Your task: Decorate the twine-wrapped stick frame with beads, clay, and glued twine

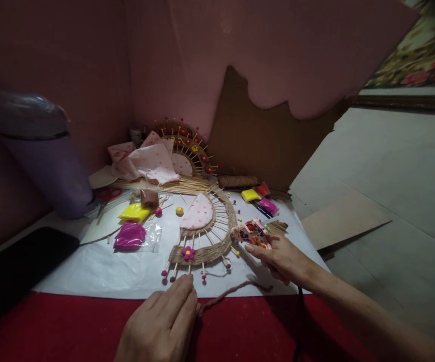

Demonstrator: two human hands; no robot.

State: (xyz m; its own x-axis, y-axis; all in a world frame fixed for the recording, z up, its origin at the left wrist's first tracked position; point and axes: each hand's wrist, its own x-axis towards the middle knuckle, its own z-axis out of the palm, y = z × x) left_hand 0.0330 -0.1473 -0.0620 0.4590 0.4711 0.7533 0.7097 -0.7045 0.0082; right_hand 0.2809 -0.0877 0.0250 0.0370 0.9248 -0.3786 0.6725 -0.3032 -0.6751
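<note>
My right hand (pixel 278 256) is closed around what looks like a hot glue gun (pixel 253 234) with a bright floral pattern. Its tip points left at the twine-wrapped outer band of a half-round craft piece (pixel 206 255). That piece has wooden sticks fanning out from a dotted pink fabric half-disc (pixel 198 211), small clay balls on the stick ends, and a magenta clay flower (pixel 188 253). In front, my left hand (pixel 160 319) has its fingers pressed together, fingertips at a stick end on the lower edge; whatever they pinch is hidden. A brown twisted strand (pixel 232 290) runs beside it.
Magenta (pixel 130 236) and yellow clay packets (pixel 134 212) lie left, near scissors (pixel 108 195) and a black phone-like slab (pixel 29 271). A purple bottle (pixel 47 156) stands behind. Further back are a finished-looking half-round piece (pixel 193 146), a twine roll (pixel 237 181) and leaning cardboard (pixel 262 141).
</note>
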